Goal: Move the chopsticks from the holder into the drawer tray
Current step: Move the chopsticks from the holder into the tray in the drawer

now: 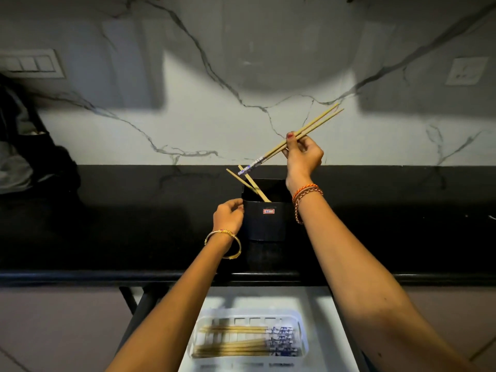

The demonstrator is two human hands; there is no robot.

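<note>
The right hand (303,154) pinches two chopsticks (292,139) up in the air, above the black holder (264,220). Their blue ends point down at the holder. The left hand (228,218) has its fingers curled against the holder's side. Two more sticks (248,183) lean inside the holder. Down below, the white tray (300,334) in the open drawer has many chopsticks lying flat in it.

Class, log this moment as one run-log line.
right hand: holds wooden chopstick pair | left hand: steadies black plastic holder | white drawer tray: partly filled
</note>
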